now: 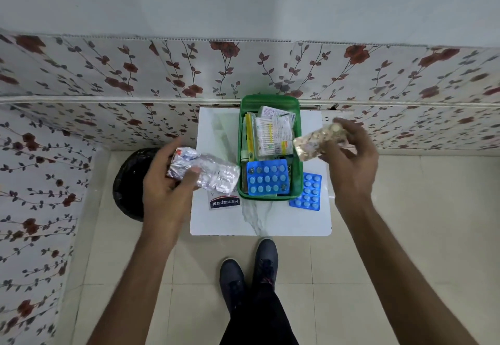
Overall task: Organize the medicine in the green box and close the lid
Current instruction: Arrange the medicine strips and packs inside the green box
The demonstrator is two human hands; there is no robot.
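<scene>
Tiled floor runs under our shoes (251, 271), and just past them stands a small white table (270, 223) pushed against a floral-papered wall (108, 74). On the table's near left lies a Hansaplast pack (225, 203), partly under what our left hand (167, 185) carries; near right, a blue blister (305, 192) lies flat, touching the outside of the green box (297, 171). Both are not yet packed, so we judge the sorting unfinished.

Our left hand is clamped on a bunch of silver strips (205, 171), gathered together, likely so they go in as one stack. It hovers just left of the box. Our right hand (349, 152) pinches a pale strip (316, 142) by one end, its free end reaching over the box's right wall, as if about to slip in.

Inside the box, a second blue blister (267, 179) lies flat at the near end, while cartons (273, 136) stand packed on edge behind it, a way of saving room. At the far end a green panel (270, 101) rises against the wall; it looks like the lid, open, though we cannot be sure. A black bin (132, 182) sits on the floor left of the table.
</scene>
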